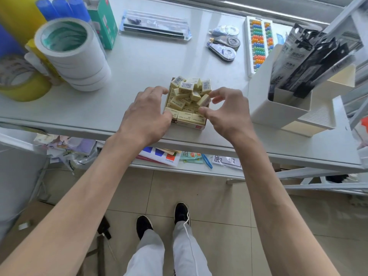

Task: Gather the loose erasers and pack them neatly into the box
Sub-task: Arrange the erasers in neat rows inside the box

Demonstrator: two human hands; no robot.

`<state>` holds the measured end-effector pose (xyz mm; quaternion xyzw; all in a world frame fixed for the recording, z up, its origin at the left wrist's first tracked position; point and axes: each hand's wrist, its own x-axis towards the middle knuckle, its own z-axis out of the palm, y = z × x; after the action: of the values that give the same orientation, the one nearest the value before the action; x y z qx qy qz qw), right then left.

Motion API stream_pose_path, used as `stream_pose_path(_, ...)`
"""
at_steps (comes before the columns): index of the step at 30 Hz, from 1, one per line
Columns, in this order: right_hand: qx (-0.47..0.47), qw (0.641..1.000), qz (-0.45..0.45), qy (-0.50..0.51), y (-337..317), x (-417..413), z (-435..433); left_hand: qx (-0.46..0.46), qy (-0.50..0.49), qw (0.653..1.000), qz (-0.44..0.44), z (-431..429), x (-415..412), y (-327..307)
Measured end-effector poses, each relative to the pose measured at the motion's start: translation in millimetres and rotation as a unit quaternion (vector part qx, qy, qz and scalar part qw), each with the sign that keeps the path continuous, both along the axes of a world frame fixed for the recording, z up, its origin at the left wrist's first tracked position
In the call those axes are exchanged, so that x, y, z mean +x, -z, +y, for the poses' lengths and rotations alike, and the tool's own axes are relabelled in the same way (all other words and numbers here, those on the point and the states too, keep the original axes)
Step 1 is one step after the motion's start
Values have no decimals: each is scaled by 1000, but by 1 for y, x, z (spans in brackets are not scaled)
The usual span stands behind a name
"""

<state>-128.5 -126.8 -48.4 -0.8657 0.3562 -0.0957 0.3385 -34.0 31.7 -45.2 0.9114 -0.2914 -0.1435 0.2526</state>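
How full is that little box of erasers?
Overfull. Neat rows fill the front of the box, and a loose heap of erasers is piled above its rim behind them. The right hand pinches one eraser.

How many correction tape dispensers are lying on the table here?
3, in a column on the table just left of the abacus: farthest dispenser, dark middle dispenser, nearest dispenser. None appears hidden.

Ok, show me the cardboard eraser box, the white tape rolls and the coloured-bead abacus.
Cardboard box of yellow erasers [190, 124], head view, near front wall.
Stack of white tape rolls [83, 62], head view, side of top rolls.
White-framed abacus with coloured beads [256, 43], head view, bead rows.
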Motion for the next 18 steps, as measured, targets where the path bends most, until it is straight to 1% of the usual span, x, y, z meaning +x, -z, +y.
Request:
stream_pose_path(5, 3, 1000, -4, 7, 6, 3, 2, 2, -1, 1000, -1, -1, 0, 0)
stream_pose_path(10, 20, 999, -42, 17, 7, 3, 0, 4, 3, 1000, -4, -4, -1, 0)
stream_pose_path(14, 55, 996, -72, 17, 7, 1, 2, 3, 3, 1000, -6, -6, -1, 1)
stream_pose_path(18, 75, 994, -79, 20, 5, -5, -3, 0, 4, 1000, -9, -5, 0, 1)
